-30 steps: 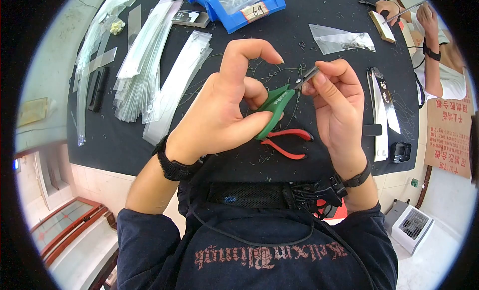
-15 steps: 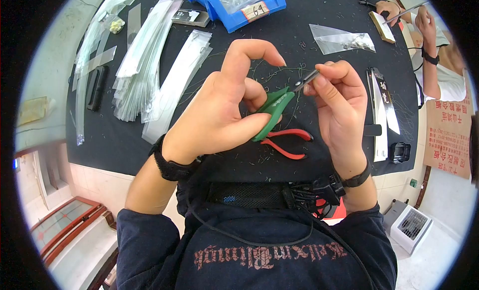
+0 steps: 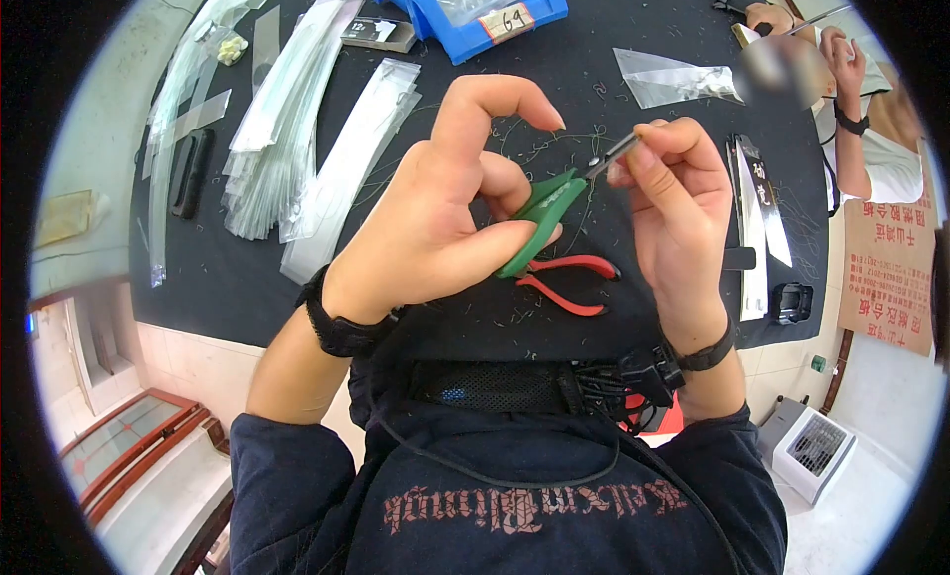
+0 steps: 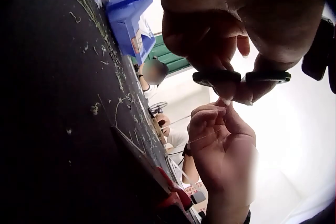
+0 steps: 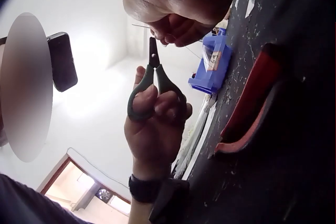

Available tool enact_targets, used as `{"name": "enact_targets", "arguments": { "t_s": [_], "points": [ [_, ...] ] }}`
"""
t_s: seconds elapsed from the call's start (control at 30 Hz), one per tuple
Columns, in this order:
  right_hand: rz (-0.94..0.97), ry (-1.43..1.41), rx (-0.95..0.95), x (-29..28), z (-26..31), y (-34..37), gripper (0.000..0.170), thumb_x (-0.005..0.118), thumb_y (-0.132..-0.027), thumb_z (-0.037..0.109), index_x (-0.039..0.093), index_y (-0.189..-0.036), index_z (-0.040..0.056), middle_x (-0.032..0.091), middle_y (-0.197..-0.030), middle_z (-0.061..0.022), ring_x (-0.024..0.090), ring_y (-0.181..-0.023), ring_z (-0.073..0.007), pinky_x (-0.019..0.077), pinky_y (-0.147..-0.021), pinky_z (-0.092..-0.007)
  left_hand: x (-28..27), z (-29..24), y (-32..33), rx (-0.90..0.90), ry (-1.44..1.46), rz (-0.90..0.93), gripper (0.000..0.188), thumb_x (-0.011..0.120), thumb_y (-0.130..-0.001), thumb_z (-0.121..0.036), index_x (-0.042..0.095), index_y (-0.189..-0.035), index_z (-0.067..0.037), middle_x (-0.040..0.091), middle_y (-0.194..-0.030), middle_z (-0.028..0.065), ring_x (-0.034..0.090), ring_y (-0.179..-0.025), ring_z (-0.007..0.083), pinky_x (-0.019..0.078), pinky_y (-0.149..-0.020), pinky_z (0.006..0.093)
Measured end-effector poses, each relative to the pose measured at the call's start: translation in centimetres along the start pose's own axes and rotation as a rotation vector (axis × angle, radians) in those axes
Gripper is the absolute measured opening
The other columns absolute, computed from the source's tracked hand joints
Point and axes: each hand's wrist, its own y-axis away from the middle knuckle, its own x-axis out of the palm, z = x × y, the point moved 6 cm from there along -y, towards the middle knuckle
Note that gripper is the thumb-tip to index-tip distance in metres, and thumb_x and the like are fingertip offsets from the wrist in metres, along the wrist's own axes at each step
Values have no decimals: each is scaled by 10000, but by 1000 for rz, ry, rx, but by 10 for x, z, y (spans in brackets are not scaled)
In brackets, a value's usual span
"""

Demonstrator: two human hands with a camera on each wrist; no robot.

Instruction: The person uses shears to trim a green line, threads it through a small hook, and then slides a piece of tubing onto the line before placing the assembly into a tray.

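Note:
My left hand (image 3: 435,214) holds green-handled scissors (image 3: 547,214), thumb and fingers through the loops and the index finger raised and bent. The scissors' blades lie together and point at the fingertips of my right hand (image 3: 681,204). That hand pinches a thin line (image 5: 139,25), whose short end sticks out past the fingertips in the right wrist view. In the left wrist view fine strands run by the right palm. The blade tips overlap the right index finger and thumb in the head view. Below the scissors, red-handled pliers (image 3: 569,268) lie on the black table (image 3: 475,328).
Clear plastic sleeves (image 3: 282,130) lie in stacks at the left. A blue bin (image 3: 465,21) marked 69 stands at the back, a clear bag (image 3: 678,78) to its right. Line scraps litter the middle. Across the right corner another person (image 3: 851,90) works.
My right hand and the scissor tips have shifted slightly right; both grips look the same. The other person's head has leaned in over the table's far right corner.

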Motion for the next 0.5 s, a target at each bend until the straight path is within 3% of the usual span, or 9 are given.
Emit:
{"name": "enact_targets", "arguments": {
  "t_s": [0.13,0.2,0.23,0.27,0.33,0.4,0.47,0.5],
  "points": [
    [-90,32,29,-7,3,-4,180,650,-897,-1,638,-1077,-15,667,-904,-70,637,-809,-124,508,-741,-240,-6,0,-1,106,-111,-111,693,719,-762,38,300,-1311,-18,593,-787,42,593,-638,101,469,-656,229],
    [-68,65,42,-12,3,-8,227,651,-897,5,627,-1122,-20,662,-893,-65,631,-808,-120,499,-741,-235,-16,0,-3,156,-254,-325,600,727,-775,15,418,-1289,-7,605,-779,27,597,-639,108,489,-688,241],
    [-47,98,61,-13,2,-10,275,651,-897,11,615,-1167,-26,657,-881,-61,625,-807,-117,491,-741,-230,-18,-12,-6,123,-367,-313,418,706,-786,25,568,-1179,-5,644,-837,29,628,-696,115,512,-712,257],
    [-46,95,51,-15,5,-12,275,651,-897,11,615,-1167,-26,657,-881,-61,625,-807,-117,491,-741,-230,-19,-12,-7,131,-374,-312,418,706,-786,25,568,-1179,-5,644,-837,29,628,-696,115,512,-712,257],
    [-61,149,114,-19,6,-16,353,649,-895,18,579,-1237,-35,649,-864,-47,614,-801,-108,478,-736,-223,-20,8,-8,-67,-104,-273,259,669,-787,59,642,-1039,9,679,-912,54,660,-788,128,524,-718,273],
    [-85,163,73,-24,9,-20,313,653,-895,30,611,-1198,-36,659,-873,-47,610,-800,-97,478,-733,-220,-21,9,-8,-40,-48,-255,300,635,-774,90,668,-1059,3,705,-937,63,675,-860,128,528,-723,276],
    [-106,433,76,-33,8,-23,239,655,-903,52,654,-1128,-29,670,-877,-47,606,-788,-88,475,-721,-212,-19,5,-8,-37,-461,-113,407,631,-757,87,661,-1147,-28,712,-931,89,694,-826,183,528,-732,289],
    [-107,499,80,-38,4,-24,154,654,-895,50,697,-1031,-8,683,-875,-49,607,-772,-84,475,-698,-210,-20,6,-5,-18,-600,-60,494,624,-746,88,645,-1213,-69,702,-945,124,686,-812,252,528,-742,322]
  ]
}}
